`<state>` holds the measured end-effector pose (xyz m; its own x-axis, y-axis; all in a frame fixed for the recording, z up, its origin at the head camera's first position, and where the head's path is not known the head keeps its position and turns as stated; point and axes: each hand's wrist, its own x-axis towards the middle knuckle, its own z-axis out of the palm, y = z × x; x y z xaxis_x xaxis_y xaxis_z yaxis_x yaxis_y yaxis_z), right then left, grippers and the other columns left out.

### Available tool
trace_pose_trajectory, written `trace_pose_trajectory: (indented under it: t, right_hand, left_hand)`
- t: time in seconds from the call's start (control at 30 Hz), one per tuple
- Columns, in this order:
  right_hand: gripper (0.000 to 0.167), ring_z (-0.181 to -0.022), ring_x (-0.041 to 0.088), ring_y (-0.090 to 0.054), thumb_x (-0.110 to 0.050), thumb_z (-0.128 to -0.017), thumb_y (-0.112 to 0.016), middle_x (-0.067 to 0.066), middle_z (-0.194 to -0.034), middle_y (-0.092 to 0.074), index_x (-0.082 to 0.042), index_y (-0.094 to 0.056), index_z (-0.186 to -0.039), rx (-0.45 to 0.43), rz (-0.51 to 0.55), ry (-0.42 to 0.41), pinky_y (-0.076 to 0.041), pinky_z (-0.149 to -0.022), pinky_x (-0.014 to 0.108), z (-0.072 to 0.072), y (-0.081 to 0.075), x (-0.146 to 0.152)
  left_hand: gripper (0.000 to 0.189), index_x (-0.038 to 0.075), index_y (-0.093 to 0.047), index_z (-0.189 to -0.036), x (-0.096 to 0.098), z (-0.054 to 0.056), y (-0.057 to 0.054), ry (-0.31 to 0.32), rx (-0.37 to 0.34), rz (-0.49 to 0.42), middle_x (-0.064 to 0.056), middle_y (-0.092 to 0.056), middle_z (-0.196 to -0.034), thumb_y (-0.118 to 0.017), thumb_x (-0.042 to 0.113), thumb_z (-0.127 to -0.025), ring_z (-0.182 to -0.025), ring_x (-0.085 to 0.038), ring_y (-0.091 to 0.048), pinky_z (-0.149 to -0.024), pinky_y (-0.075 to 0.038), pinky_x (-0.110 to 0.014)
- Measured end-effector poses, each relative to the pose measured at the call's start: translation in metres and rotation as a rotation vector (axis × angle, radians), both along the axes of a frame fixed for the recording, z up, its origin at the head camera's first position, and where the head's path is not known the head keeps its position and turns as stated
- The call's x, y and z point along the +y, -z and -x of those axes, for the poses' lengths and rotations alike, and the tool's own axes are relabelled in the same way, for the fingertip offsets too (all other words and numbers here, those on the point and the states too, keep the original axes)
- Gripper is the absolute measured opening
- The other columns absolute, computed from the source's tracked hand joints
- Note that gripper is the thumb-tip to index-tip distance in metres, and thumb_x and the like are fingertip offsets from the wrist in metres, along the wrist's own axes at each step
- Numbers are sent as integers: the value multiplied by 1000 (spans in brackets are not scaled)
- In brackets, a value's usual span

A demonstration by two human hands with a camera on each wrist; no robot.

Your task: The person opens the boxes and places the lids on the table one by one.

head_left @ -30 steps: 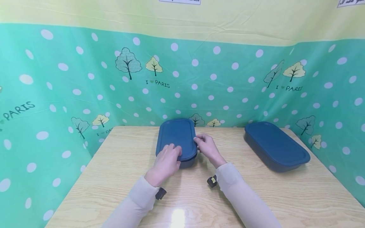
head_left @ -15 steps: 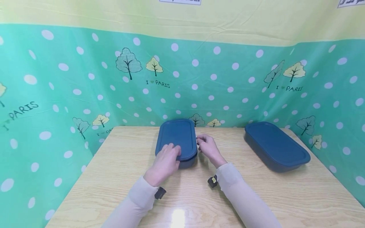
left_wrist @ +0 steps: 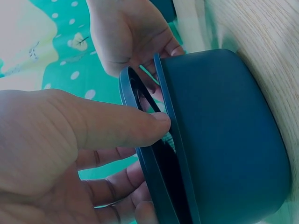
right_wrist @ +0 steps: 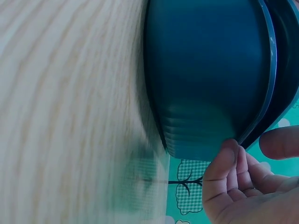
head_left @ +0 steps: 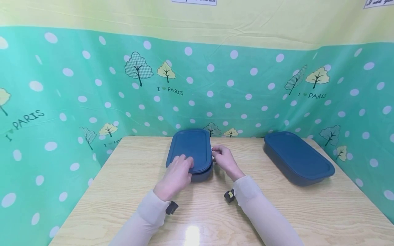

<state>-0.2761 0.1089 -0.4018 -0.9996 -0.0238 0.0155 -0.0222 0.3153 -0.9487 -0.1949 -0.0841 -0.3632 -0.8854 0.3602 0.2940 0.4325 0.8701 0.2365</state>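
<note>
A dark blue rectangular food container [head_left: 202, 176] stands at the table's back middle, its matching lid [head_left: 191, 145] partly raised along the near edge. My left hand [head_left: 176, 175] pinches the lid's near left edge. In the left wrist view, the left thumb [left_wrist: 140, 128] sits in the gap between lid and container rim, with the other fingers over the lid's top. At the container's right side is my right hand [head_left: 225, 160]. In the right wrist view, curled fingers [right_wrist: 219, 172] of that hand hold the container's rim, while the thumb [right_wrist: 282, 141] lies near the lid's edge.
A second lidded blue container [head_left: 297, 159] stands at the right of the wooden table [head_left: 123, 191]. Behind the table hangs a green dotted curtain [head_left: 221, 102], close to both containers. Small black wrist cameras show below the sleeves.
The lid has shifted slightly left and toward me with my left hand, and its gap over the container has widened. My right hand's fingers have come off the lid's edge to the container's side.
</note>
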Motion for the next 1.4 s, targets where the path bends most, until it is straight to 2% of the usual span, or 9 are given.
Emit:
trace_pose_trajectory:
  t: [0.3, 0.47, 0.87, 1.13, 1.4]
  right_hand:
    - [28, -81, 23, -60, -6, -92, -53, 16, -100, -60, 6, -56, -117, 12, -18, -16, -52, -77, 42, -1, 1, -2]
    - [30, -83, 21, -60, -5, -91, -54, 15, -98, -61, 6, -56, -118, 11, -29, -24, -52, -77, 36, 0, 4, -1]
    - [30, -89, 23, -60, -5, -92, -52, 17, -102, -61, 8, -55, -118, 6, -57, -37, -51, -80, 37, 0, 5, -3]
    - [29, -86, 22, -61, -5, -94, -50, 18, -104, -60, 8, -54, -119, -18, -24, -69, -52, -83, 45, -1, 6, -4]
    - [27, -87, 22, -61, -4, -94, -50, 18, -104, -60, 8, -54, -117, -24, 1, -77, -54, -80, 39, -2, 5, -4]
  left_hand:
    - [24, 9, -59, -87, -3, -1, -2, -5, -21, 7, -3, -51, -82, -74, -1, -70, -76, -24, -46, -61, -43, -34]
    - [24, 9, -59, -87, -4, -2, -3, -7, -29, 9, -3, -50, -81, -73, -2, -70, -76, -24, -45, -61, -43, -35]
    - [24, 8, -58, -87, -7, -3, -5, -11, -25, 10, -4, -50, -81, -67, -6, -69, -76, -25, -44, -60, -42, -36]
    - [25, 8, -57, -86, -9, -3, -7, -17, -27, 11, -4, -49, -82, -69, -6, -69, -76, -25, -44, -60, -41, -36]
    - [27, 9, -57, -91, -9, -4, -12, -46, -41, 33, -4, -50, -86, -70, -4, -72, -79, -24, -43, -60, -41, -35]
